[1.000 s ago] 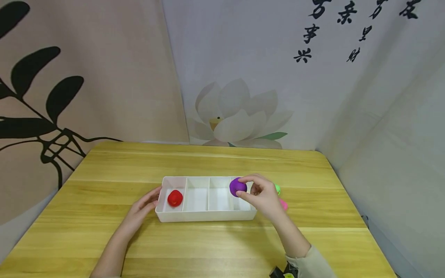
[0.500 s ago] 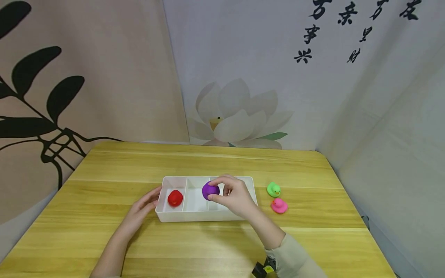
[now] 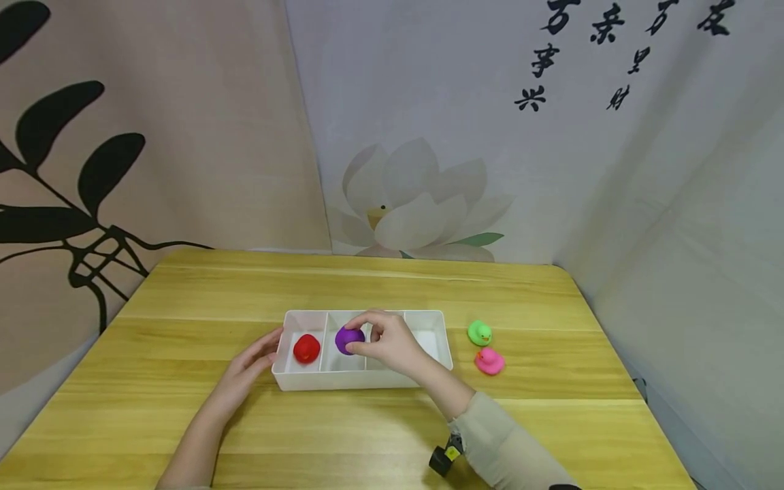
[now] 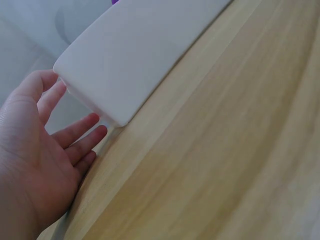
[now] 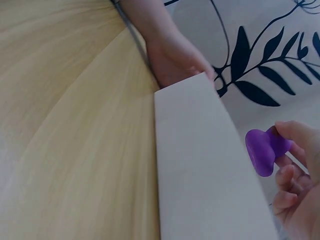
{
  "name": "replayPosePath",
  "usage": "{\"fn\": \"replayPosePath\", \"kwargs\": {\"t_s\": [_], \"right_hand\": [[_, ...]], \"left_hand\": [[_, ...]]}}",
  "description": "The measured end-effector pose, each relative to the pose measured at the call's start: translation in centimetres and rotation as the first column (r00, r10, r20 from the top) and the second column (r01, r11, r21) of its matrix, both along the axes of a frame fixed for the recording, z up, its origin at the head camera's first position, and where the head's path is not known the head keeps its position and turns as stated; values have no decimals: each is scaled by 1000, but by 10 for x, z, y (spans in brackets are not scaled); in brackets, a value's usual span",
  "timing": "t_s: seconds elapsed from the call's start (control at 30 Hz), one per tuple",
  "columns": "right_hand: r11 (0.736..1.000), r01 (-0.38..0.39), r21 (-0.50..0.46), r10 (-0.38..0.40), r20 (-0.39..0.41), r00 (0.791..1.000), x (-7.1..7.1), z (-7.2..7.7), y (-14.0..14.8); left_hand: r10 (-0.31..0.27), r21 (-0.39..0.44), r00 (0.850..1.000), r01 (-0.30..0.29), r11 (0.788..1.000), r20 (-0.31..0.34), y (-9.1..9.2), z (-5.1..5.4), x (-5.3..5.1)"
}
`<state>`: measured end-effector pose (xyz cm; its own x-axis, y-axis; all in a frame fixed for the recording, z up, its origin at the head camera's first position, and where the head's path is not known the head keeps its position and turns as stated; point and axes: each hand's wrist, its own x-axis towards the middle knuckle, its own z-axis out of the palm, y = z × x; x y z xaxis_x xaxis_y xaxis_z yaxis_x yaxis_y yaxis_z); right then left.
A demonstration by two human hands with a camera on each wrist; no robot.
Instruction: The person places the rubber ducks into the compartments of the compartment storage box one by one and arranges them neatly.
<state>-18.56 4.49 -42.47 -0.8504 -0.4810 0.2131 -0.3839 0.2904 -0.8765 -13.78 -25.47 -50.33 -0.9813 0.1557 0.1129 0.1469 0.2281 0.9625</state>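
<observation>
In the head view, we see the right grip (image 3: 387, 346) pinching the purple toy (image 3: 347, 340) over the tray (image 3: 343, 382), at its second compartment from the left (a red toy (image 3: 306, 348) sits in the first). In the left wrist view, we see the left grip (image 4: 42, 152) loosely spread, touching the tray's corner. In the right, we see the toy pinched.

Tray (image 3: 343, 381): just the one
Compartments (image 3: 424, 333): four, going by the head view
Toys: four all up
Purple toy (image 3: 342, 341): one
Red toy (image 3: 306, 348): one
Ducks: two for sure, so one green duck (image 3: 480, 333) plus one pink duck (image 3: 489, 361)
Hands: two, a left hand (image 3: 248, 367) and a right hand (image 3: 390, 344)
Table (image 3: 294, 442): one
Black leaves (image 3: 110, 170): five that the head view catches
Flower (image 3: 422, 204): only one, big and pale
Characters (image 3: 607, 25): eight by my count
</observation>
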Motion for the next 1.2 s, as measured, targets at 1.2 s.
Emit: {"fn": "replayPosePath", "kwargs": {"t_s": [1.2], "right_hand": [[929,1,371,14,-40,999,-30,-31,-21]], "left_hand": [[4,4,1000,-4,1000,-2,1,1,0]]}}
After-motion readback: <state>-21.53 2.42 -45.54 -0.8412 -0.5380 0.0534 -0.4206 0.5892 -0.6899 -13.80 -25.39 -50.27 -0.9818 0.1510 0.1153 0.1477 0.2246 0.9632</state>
